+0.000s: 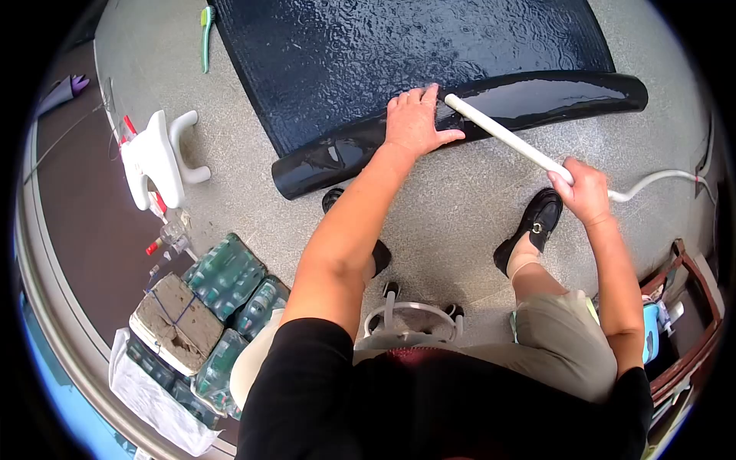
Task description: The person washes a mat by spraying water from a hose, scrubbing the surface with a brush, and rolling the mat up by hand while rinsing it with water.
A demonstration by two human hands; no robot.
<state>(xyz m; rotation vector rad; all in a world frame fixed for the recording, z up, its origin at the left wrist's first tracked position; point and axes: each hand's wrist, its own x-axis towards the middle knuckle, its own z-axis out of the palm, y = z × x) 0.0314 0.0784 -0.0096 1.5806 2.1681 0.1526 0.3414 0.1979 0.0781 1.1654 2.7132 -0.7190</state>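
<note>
A black rubber-like mat [414, 46], wet and rippled with water, lies on the grey floor. Its near edge is rolled up into a thick glossy roll [552, 100]. My left hand [414, 123] rests on this roll with fingers stretched out and thumb apart. In my right hand [584, 190] is a white hose [510, 138], gripped with the fingers wrapped round it. The hose's end points up and left toward the roll, close to my left fingertips. Behind my right hand the hose curves away to the right.
A green-handled brush [205, 38] lies left of the mat. White plastic stools [165, 165] stand at the left. Lower left are packs of bottles [226, 276] and a rough block [176, 322]. A brown wooden frame [694, 284] stands at the right. My shoes [533, 226] are near the roll.
</note>
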